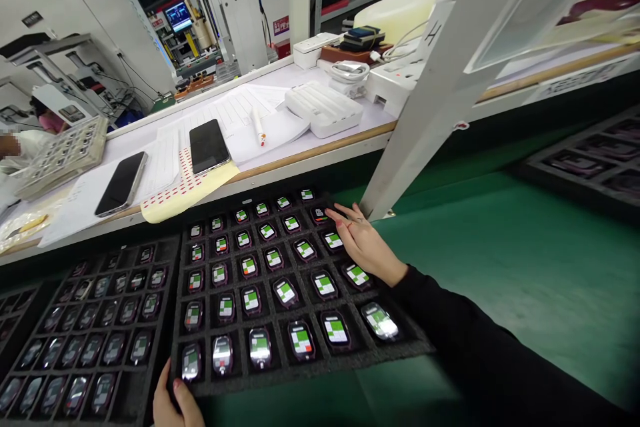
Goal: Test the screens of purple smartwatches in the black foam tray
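A black foam tray [315, 370] holds rows of smartwatches, most of their screens lit with green and white blocks. At its near left corner is my left hand [173, 403], thumb on the front edge and fingers along the left side, gripping the corner. My right hand [367, 243] reaches over the tray's right side with fingers stretched out. Its fingertips are at a smartwatch [319, 215] in the far right part, whose screen is dark with small white and red marks. Whether they press the screen I cannot tell. Below the tray is a green surface.
To the left lies another black tray [133, 390] of dark-screened watches. A shelf [270, 170] behind carries two phones, including a black phone [209, 145], papers, a pen and a white box [325, 110]. A slanting white post [425, 100] stands beside my right hand. Another person sits far left.
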Demonstrator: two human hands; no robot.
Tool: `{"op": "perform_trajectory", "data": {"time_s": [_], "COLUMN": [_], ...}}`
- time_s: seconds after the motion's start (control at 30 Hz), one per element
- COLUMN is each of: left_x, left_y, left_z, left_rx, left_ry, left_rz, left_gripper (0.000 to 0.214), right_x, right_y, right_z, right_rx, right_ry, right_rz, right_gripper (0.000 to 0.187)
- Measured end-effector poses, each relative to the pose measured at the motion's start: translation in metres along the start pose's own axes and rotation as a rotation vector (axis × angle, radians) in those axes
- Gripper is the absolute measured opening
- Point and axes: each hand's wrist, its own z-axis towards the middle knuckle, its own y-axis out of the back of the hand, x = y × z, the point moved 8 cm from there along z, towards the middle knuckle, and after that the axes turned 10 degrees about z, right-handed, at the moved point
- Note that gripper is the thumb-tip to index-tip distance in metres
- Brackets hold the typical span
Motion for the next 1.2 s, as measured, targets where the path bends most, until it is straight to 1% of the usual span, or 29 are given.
{"op": "perform_trajectory", "data": {"time_s": [0.17,0.3,0.4,0.5,0.63,0.77,0.87,0.97,1.1,1.2], "left_x": [0.002,0.015,0.020,0.022,0.027,0.033,0.034,0.034,0.033,0.031], "left_y": [-0.002,-0.007,-0.011,-0.012,-0.016,-0.021,-0.023,-0.023,-0.022,-0.022], "left_z": [0.000,0.003,0.005,0.006,0.006,0.006,0.005,0.004,0.003,0.002], "left_rx": [0.013,0.016,0.027,0.014,0.027,0.043,0.057,0.068,0.078,0.114], "left_ry": [0.009,0.062,0.020,-0.006,-0.014,-0.031,-0.028,-0.009,0.003,0.045], "left_rz": [0.013,0.017,-0.011,-0.011,-0.041,-0.057,-0.063,-0.066,-0.076,-0.081], "left_gripper": [0.059,0.056,0.055,0.057,0.057,0.059,0.060,0.060,0.061,0.062], "right_x": [-0.004,-0.005,-0.008,-0.018,-0.037,-0.051,-0.055,-0.054,-0.050,-0.045], "right_y": [-0.001,0.004,0.007,0.004,-0.010,-0.023,-0.027,-0.028,-0.030,-0.028], "right_z": [0.000,0.002,0.011,0.029,0.058,0.079,0.084,0.084,0.080,0.078], "right_rx": [-0.013,-0.043,-0.019,0.056,0.198,0.330,0.412,0.468,0.510,0.497], "right_ry": [-0.014,-0.033,-0.053,-0.093,-0.184,-0.288,-0.362,-0.428,-0.509,-0.569], "right_rz": [-0.026,-0.057,-0.095,-0.147,-0.198,-0.205,-0.188,-0.154,-0.057,0.030], "right_gripper": [0.048,0.048,0.049,0.045,0.031,0.028,0.026,0.027,0.033,0.031]}}
